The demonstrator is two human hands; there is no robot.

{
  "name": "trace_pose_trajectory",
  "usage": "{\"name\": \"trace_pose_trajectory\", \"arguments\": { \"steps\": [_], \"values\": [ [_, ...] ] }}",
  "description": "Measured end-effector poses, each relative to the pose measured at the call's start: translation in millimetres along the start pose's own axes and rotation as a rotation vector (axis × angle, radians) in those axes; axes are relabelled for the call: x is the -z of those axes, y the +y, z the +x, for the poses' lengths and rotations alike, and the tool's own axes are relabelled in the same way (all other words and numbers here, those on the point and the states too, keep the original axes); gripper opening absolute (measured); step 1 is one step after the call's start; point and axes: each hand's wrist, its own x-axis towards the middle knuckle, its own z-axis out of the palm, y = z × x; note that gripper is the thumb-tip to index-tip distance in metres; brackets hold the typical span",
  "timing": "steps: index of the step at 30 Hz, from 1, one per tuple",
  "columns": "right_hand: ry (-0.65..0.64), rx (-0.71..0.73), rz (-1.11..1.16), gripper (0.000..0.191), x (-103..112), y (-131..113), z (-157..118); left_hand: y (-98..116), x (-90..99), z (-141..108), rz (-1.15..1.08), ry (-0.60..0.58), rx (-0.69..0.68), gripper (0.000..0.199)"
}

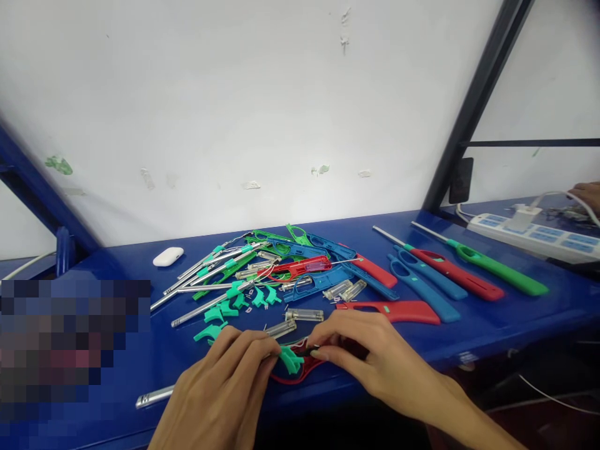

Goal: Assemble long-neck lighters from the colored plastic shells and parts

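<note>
At the front edge of the blue table lies a red lighter shell, open side up, partly hidden by both hands. My left hand is closed on a green trigger piece over the shell's left part. A silver tube sticks out to the left from beneath this hand. My right hand pinches a small black part between thumb and forefinger, just right of the green piece. Clear fluid tanks lie just beyond the hands.
Loose green triggers, silver tubes and coloured shells are heaped behind the hands. Long lighters lie at the right. A white case sits at the left. Beyond the dark post are a power strip and another person's hand.
</note>
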Motion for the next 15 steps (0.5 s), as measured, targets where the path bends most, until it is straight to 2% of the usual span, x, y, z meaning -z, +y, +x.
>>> {"name": "trace_pose_trajectory", "arguments": {
  "steps": [10, 15],
  "values": [
    [-0.005, 0.006, -0.013, 0.008, 1.5, -0.9, 0.4, 0.1, -5.9, 2.8, -0.050, 0.006, -0.007, 0.026],
    [-0.002, 0.010, -0.007, 0.008, 0.8, -0.1, 0.5, -0.3, -8.7, 4.2, -0.098, 0.045, -0.017, 0.025]
  ]
}}
